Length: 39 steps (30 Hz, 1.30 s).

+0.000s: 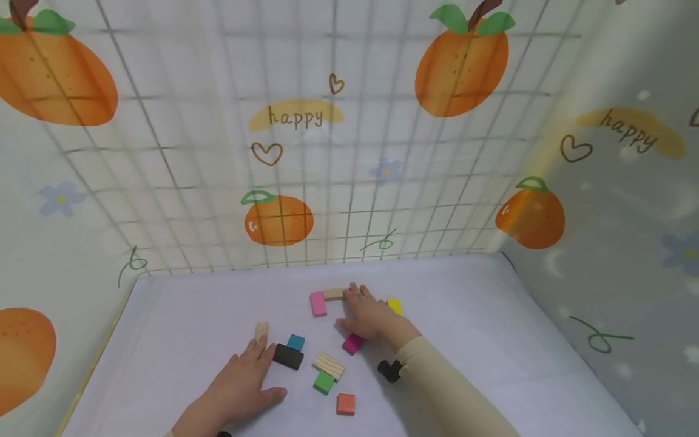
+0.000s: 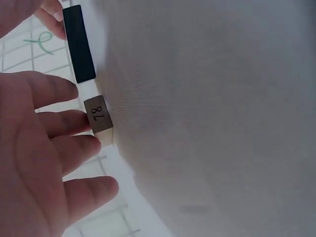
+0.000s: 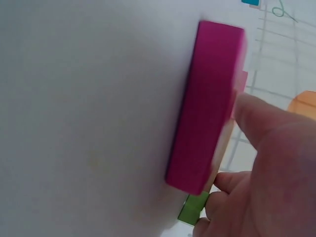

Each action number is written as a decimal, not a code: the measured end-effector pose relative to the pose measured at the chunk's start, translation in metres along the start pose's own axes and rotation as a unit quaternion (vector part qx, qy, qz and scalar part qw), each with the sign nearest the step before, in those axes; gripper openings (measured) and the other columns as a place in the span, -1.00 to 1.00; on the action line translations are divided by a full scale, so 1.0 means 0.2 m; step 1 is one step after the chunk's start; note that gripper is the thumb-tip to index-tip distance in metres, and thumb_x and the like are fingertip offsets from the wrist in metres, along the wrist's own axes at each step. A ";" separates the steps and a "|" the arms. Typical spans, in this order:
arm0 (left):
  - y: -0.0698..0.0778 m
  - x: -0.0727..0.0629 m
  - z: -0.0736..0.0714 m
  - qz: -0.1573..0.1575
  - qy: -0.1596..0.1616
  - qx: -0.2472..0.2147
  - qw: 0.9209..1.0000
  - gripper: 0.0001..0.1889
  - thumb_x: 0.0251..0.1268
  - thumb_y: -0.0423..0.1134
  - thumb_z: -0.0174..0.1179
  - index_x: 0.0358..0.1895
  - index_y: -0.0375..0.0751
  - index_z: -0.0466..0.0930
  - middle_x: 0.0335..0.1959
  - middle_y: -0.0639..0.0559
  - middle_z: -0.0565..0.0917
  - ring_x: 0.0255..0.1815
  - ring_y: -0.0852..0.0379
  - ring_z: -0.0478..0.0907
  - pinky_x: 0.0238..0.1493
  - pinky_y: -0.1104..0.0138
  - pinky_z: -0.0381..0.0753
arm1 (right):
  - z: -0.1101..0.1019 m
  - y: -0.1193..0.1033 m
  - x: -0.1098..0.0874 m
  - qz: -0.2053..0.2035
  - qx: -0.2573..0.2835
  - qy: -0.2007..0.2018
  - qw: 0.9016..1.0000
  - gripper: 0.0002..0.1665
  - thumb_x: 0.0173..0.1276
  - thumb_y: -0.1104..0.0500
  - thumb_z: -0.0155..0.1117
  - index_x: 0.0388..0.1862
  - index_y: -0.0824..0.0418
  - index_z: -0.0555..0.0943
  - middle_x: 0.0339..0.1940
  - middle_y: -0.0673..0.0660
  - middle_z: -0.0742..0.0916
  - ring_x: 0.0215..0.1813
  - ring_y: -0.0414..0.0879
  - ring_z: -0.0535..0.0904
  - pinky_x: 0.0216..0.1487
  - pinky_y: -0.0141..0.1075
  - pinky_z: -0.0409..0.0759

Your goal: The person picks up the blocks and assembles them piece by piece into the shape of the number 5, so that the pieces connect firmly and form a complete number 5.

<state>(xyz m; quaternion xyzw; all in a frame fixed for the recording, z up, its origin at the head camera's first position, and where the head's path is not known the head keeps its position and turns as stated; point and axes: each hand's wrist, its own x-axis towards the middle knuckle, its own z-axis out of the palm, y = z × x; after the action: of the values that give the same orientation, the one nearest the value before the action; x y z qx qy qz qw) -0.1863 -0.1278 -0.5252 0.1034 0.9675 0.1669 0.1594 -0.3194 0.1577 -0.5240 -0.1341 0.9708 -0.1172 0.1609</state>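
My left hand (image 1: pixel 240 382) lies over the left part of the table, fingers spread. Its fingertips touch a light wooden block (image 1: pixel 262 330), whose end bears a number in the left wrist view. Just right of these fingers are a black block (image 1: pixel 288 357) and a blue block (image 1: pixel 296 342) touching it. Farther back, my right hand (image 1: pixel 368 314) reaches over the blocks, its fingertips at a light wooden block (image 1: pixel 334 294) beside a pink block (image 1: pixel 318 304). A magenta block (image 3: pixel 207 106) stands below its palm. In the right wrist view, a green block (image 3: pixel 193 208) is by its fingers.
A yellow block (image 1: pixel 394 306) is right of the right hand. Nearer the front lie a striped wooden block (image 1: pixel 329 365), a green block (image 1: pixel 324 382) touching it, and an orange block (image 1: pixel 346 404). A black object (image 1: pixel 389 371) is by the right sleeve. Printed curtains surround the white table (image 1: pixel 464 303).
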 end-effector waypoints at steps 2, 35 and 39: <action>0.01 0.00 0.01 -0.005 0.002 0.009 1.000 0.03 0.10 0.36 0.34 0.54 -0.20 0.25 0.61 -0.23 0.16 0.64 -0.25 0.05 0.47 -0.35 0.10 | 0.00 0.00 0.01 -0.008 -0.002 0.003 1.000 0.02 0.39 -0.35 0.21 0.65 0.04 0.11 0.70 0.11 0.09 0.71 0.13 -0.09 0.52 0.31 0.14; 0.51 0.39 -0.05 0.019 0.077 0.049 0.996 0.07 0.27 0.54 -0.04 0.54 -0.33 0.19 0.61 -0.27 0.14 0.59 -0.21 0.18 0.38 -0.09 0.46 | 0.00 0.05 0.02 -0.065 -0.020 0.055 0.996 -0.15 0.50 -0.27 0.11 0.60 0.10 0.23 0.66 0.17 0.21 0.67 0.17 0.05 0.55 0.29 0.10; 0.44 0.51 -0.06 0.044 0.067 0.018 0.997 -0.02 0.39 0.44 -0.07 0.51 -0.40 0.23 0.57 -0.30 0.22 0.59 -0.18 0.18 0.44 -0.06 0.40 | 0.01 0.05 0.02 -0.059 0.002 0.038 0.998 -0.11 0.49 -0.27 0.12 0.62 0.14 0.19 0.67 0.19 0.18 0.68 0.17 0.01 0.57 0.22 0.12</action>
<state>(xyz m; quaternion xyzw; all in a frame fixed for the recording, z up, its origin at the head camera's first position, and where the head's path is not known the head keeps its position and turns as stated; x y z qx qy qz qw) -0.2718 -0.0239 -0.5104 0.1376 0.9733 0.1633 0.0845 -0.3247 0.1662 -0.5292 -0.1865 0.9664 -0.1331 0.1168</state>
